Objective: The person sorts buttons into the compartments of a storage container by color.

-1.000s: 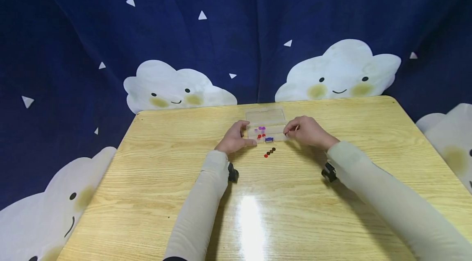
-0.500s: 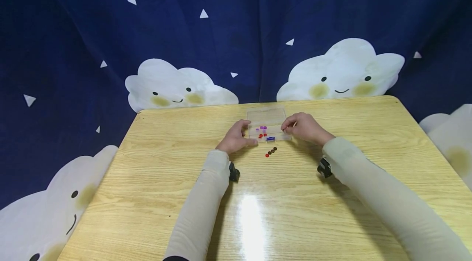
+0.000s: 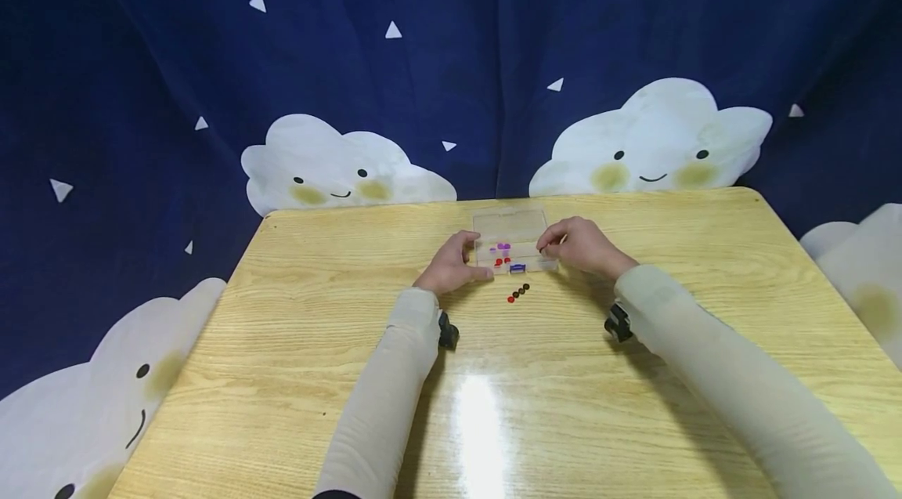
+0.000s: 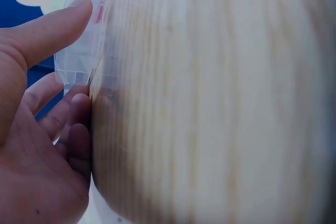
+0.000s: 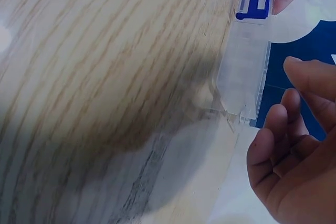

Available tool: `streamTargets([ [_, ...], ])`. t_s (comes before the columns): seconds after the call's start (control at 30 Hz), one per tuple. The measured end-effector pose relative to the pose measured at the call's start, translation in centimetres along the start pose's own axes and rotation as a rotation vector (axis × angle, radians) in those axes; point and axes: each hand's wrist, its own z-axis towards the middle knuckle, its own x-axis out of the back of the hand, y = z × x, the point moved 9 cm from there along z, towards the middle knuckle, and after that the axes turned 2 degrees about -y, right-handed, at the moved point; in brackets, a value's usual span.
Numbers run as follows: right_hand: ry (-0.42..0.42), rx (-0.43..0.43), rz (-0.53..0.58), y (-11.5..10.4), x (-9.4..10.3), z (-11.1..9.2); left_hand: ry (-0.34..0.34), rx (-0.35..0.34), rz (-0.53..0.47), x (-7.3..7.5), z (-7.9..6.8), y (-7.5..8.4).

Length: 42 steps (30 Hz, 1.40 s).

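A clear plastic box (image 3: pixel 533 265) with a blue latch (image 3: pixel 517 269) stands with its lid (image 3: pixel 509 224) raised behind it. Inside its left part show several purple pieces (image 3: pixel 503 247) and red pieces (image 3: pixel 499 261). My left hand (image 3: pixel 451 265) grips the left end, thumb (image 4: pixel 65 23) at the front and fingers behind. Above the right end, my right hand (image 3: pixel 579 246) pinches a small dark piece (image 3: pixel 542 251), mostly hidden by the fingertips. In the right wrist view, the bent fingers (image 5: pixel 275 124) are close beside the box's end.
A short slanting row of small dark round pieces (image 3: pixel 521 291), with a red one (image 3: pixel 510 299) at its near end, lies in front of the box. The wooden table (image 3: pixel 317 311) reaches back to a dark blue curtain (image 3: pixel 486 52) with white clouds.
My right hand has shifted slightly left and away from me, its fingertips now further over the box's right end. The left hand keeps its grip.
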Motion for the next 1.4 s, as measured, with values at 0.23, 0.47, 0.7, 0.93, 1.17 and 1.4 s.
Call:
streamTargets([
  [0.23, 0.004, -0.001, 0.0, 0.0, -0.3, 0.2, -0.002, 0.007, -0.005, -0.1, 0.1, -0.2],
  [0.47, 0.0, 0.005, -0.011, 0.0, -0.5, 0.4, -0.002, 0.005, -0.003, -0.1, 0.1, -0.2],
  [0.7, -0.008, 0.004, -0.015, 0.0, -0.7, 0.6, -0.006, 0.005, -0.004, -0.1, -0.1, 0.0],
  [0.93, -0.009, 0.012, -0.02, -0.1, -0.9, 0.7, -0.001, 0.007, -0.005, -0.1, -0.1, -0.1],
  [1.17, -0.019, 0.021, -0.018, -0.2, -1.2, 1.0, 0.001, 0.002, -0.008, 0.0, 0.1, -0.1],
  [1.4, -0.035, 0.014, -0.02, -0.2, -1.3, 0.9, 0.001, 0.0, -0.008, 0.0, 0.2, -0.1],
])
